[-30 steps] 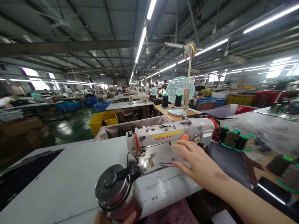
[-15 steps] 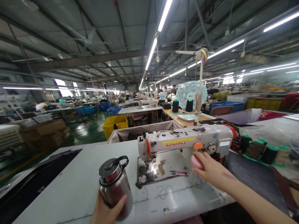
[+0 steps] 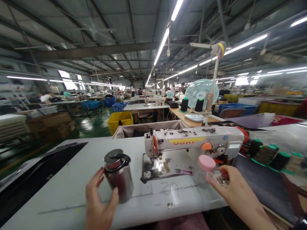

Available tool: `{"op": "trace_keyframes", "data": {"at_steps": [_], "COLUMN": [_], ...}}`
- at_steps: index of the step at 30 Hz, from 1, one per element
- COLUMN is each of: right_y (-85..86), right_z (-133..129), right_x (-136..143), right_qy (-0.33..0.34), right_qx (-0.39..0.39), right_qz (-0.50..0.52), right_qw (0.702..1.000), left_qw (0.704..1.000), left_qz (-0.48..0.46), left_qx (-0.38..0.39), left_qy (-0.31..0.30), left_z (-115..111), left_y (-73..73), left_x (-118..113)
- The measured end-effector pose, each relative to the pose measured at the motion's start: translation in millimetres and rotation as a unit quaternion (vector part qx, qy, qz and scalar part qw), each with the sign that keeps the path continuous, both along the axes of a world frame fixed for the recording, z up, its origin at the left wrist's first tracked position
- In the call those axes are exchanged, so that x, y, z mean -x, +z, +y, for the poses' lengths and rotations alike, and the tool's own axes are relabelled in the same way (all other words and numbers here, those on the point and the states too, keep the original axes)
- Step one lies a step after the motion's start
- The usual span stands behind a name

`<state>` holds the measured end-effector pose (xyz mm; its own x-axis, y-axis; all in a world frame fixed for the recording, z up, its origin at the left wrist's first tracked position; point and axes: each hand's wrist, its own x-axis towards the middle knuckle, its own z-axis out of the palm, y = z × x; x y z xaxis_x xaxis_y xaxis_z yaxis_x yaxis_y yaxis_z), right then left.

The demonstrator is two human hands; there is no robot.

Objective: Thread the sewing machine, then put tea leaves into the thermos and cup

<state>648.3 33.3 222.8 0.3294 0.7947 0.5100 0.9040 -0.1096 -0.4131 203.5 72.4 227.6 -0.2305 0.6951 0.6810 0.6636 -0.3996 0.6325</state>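
Observation:
A stainless steel flask (image 3: 121, 183) with a dark-ringed lid stands upright on the pale sewing table (image 3: 79, 188). My left hand (image 3: 99, 199) is at its near left side, thumb and fingers spread. Whether a fingertip still touches the steel I cannot tell. Right of the machine's needle plate stands a clear jar with a pink lid (image 3: 206, 163). Just right of this jar is my right hand (image 3: 236, 185), its thumb and fingers parted and the thumb close to the jar's side. Pink-handled thread snips (image 3: 184, 172) lie between flask and jar.
A white sewing machine (image 3: 192, 140) stands behind the jar. Thread cones (image 3: 279, 161) line the right side, near dark sheet material (image 3: 254, 182). Black material (image 3: 35, 179) covers the table's left edge. Beyond are a fan (image 3: 201, 92) and a yellow bin (image 3: 120, 121).
My left hand has loosened from around the flask, its fingers now spread. My right hand has come off the pink lid and moved right and down. The view has shifted slightly.

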Motion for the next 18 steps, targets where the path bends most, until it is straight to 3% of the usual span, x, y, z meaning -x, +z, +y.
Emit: {"op": "trace_keyframes", "data": {"at_steps": [2, 4, 9, 11, 13, 15, 16, 18], "right_y": [-11.3, -17.3, -17.1, -18.9, -22.5, -26.0, -27.1, -28.0], "right_z": [-1.7, -1.2, -0.4, 0.4, 0.7, -0.5, -1.4, -2.7], "right_x": [6.4, 13.4, 26.5, 29.1, 30.8, 31.6, 31.3, 28.7], "right_qy": [-0.003, -0.002, -0.029, -0.02, 0.013, 0.06, 0.083, 0.116], "right_qx": [-0.003, 0.016, 0.058, 0.021, -0.039, -0.084, -0.108, -0.146], "right_qz": [-0.001, 0.021, 0.112, 0.186, 0.299, 0.427, 0.479, 0.55], "right_qw": [1.0, 1.0, 0.992, 0.982, 0.953, 0.898, 0.867, 0.814], "left_qw": [0.99, 0.983, 0.978, 0.979, 0.985, 0.992, 0.992, 0.964], "left_qz": [0.031, 0.068, 0.161, 0.161, 0.131, 0.07, 0.02, -0.093], "left_qx": [-0.107, -0.138, -0.072, -0.042, 0.007, 0.076, 0.122, 0.195], "left_qy": [0.082, 0.1, 0.107, 0.115, 0.115, 0.069, 0.003, -0.154], "left_z": [-9.3, -11.7, 0.7, 3.8, 3.4, 1.4, 1.1, 3.6], "left_y": [20.0, 40.2, 72.7, 79.2, 83.5, 85.5, 85.5, 83.6], "left_x": [-11.0, -24.8, -39.9, -41.3, -45.6, -54.2, -60.2, -77.0]}}
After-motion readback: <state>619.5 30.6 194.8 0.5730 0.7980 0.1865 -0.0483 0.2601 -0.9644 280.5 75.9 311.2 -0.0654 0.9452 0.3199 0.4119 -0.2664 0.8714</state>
